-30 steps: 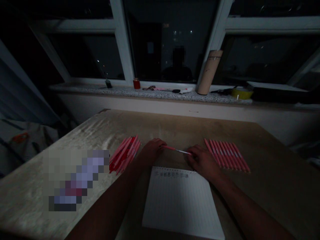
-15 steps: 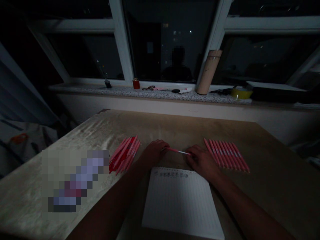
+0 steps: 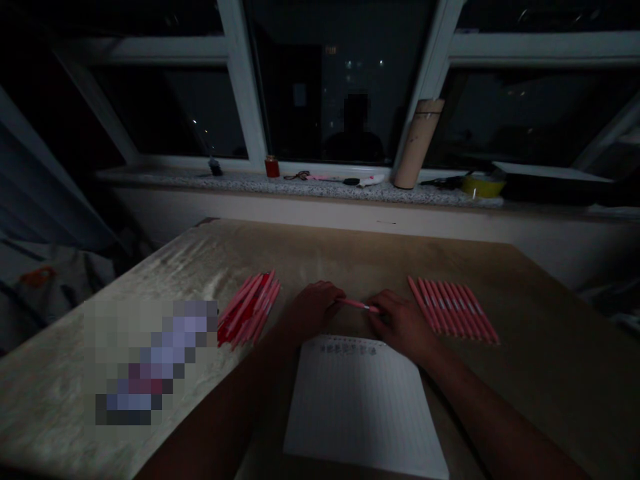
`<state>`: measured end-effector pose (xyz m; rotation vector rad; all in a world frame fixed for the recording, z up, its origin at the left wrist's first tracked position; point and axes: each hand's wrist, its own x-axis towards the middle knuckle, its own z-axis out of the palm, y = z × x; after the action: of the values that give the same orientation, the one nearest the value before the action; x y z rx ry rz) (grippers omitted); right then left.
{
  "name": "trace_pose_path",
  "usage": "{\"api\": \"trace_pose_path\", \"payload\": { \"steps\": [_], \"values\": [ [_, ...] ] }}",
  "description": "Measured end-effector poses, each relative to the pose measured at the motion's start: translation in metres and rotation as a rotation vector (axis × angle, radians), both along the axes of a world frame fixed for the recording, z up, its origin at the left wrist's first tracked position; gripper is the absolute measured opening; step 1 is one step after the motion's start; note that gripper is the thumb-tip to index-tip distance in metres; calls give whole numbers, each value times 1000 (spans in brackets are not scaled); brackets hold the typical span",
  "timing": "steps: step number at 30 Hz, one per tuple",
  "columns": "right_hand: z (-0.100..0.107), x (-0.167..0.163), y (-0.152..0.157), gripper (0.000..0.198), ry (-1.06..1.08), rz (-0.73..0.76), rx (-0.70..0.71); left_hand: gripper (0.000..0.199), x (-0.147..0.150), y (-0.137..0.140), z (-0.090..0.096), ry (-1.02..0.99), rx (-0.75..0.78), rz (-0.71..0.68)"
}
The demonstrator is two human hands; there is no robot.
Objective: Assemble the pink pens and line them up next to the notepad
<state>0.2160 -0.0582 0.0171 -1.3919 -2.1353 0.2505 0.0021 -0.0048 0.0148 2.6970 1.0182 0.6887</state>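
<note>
Between my hands a slim pink pen (image 3: pixel 354 303) lies almost level, with a short pale section near its right end. My left hand (image 3: pixel 316 305) pinches its left end, and my right hand (image 3: pixel 400 321) has its fingers closed round the right end. Both ends are hidden by fingers. Just below is a spiral-bound lined notepad (image 3: pixel 363 407) with dark handwriting along its top. To the left sits a loose pile of pink pens (image 3: pixel 250 310), on something red. On the right, several pink pens (image 3: pixel 454 310) form a neat slanted row.
A blurred-out long object (image 3: pixel 160 360) rests on the table's left side. Behind the table (image 3: pixel 360 247), the granite windowsill (image 3: pixel 240 185) carries a small red jar (image 3: pixel 272 167), a tall tan cylinder (image 3: pixel 419 143) and a roll of yellow tape (image 3: pixel 483 185).
The pale section of the pen showing between my hands has become shorter, and more pink shows. My right hand has shifted slightly left. The pile, row and notepad stay put.
</note>
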Motion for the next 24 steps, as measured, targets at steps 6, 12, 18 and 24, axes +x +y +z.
{"api": "trace_pose_path", "payload": {
  "steps": [6, 12, 18, 24],
  "values": [
    [3, -2, -1, 16, 34, 42, 29, 20, 3, -6, 6, -24, -23, -10],
    [3, -1, -1, 20, 8, 34, 18, 22, 3, -7, 6, -54, -51, -3],
    [4, -1, -2, 21, 10, 39, 21, 24, 4, -7, 7, -61, -85, -25],
    [0, -1, 0, 20, 20, 25, 25, 22, 3, -6, 5, -55, -81, -24]
  ]
}}
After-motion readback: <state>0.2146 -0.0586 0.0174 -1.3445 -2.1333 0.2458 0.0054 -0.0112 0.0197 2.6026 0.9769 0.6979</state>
